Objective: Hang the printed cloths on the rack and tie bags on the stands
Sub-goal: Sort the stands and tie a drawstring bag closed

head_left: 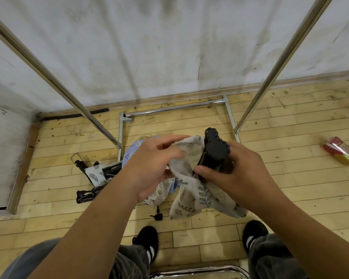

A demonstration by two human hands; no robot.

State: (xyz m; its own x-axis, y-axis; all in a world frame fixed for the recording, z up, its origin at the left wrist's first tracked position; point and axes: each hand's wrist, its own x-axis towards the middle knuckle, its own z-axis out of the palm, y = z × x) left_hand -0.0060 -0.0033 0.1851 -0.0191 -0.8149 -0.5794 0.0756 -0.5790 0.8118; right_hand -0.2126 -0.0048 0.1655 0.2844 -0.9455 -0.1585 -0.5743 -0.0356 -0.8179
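I look down at a wooden floor. My right hand (236,174) grips the black head of a stand (215,148), its thumb curled against the stand's lower part. A pale leaf-printed bag (191,194) hangs around that stand. My left hand (151,164) pinches the bag's upper edge just left of the stand head. Below my hands, more printed cloths (159,192), one pale blue, lie on the floor. Another black stand (87,195) lies on the floor to the left, with a leaf-printed bag (95,173) on it.
A metal rack frame surrounds me: slanted poles at left (54,81) and right (274,75), and a base bar (175,108) near the white wall. A red and yellow packet (340,151) lies at the right. My feet in black shoes (147,242) stand below.
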